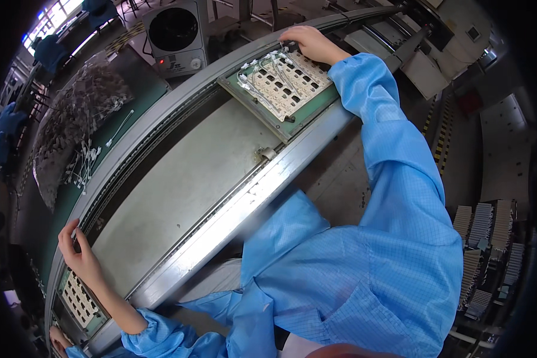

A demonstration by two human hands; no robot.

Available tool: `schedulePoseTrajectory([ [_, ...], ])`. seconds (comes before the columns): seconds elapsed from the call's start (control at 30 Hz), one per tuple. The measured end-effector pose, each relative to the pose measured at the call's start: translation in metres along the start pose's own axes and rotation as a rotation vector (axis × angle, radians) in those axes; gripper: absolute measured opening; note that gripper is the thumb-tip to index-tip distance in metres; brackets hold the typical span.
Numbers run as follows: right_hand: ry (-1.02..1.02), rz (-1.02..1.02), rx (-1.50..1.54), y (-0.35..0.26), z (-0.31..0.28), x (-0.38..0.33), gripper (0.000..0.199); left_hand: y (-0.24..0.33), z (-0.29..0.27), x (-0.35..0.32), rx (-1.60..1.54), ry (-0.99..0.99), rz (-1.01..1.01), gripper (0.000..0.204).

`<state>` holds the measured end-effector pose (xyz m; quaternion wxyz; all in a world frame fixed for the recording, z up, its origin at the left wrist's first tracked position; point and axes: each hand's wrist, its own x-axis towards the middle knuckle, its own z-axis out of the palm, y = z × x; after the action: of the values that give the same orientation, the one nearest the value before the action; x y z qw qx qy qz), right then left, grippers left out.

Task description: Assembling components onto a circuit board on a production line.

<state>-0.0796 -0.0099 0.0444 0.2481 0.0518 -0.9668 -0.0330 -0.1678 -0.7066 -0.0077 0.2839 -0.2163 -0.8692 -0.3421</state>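
My left hand [80,256] is open, fingers resting by a near tray [80,301]. My right hand [309,43] pinches thin white wires [262,74] on the far green tray [277,89]. They look light and bendy; I'd hold their little plugs.

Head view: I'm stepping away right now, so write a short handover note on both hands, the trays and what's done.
Right hand: at the far corner of the green tray, touching its white wire connectors.
Left hand: open, at the conveyor rail beside a second tray.
Done: wires lie across part of the green tray.
Left: many slots there look unfilled; the second tray carries no wires.
Spare wires lie beyond the belt.
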Motion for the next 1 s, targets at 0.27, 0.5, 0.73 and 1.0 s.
schedulePoseTrajectory([
  [0.27,-0.161,0.069,-0.085,0.032,0.017,0.003,0.045,-0.008,0.034,0.008,0.007,-0.022,0.043,0.016],
  [0.5,-0.013,0.032,-0.123,0.066,0.031,-0.022,0.043,0.031,0.048,0.019,-0.013,-0.111,0.021,0.011],
  [0.73,-0.008,0.087,-0.072,0.067,0.033,-0.026,0.047,0.04,0.045,0.023,-0.016,-0.149,0.092,0.012],
  [1.0,0.027,0.214,0.242,0.061,0.029,-0.004,0.037,0.046,0.04,0.029,-0.032,-0.199,0.123,0.011],
])
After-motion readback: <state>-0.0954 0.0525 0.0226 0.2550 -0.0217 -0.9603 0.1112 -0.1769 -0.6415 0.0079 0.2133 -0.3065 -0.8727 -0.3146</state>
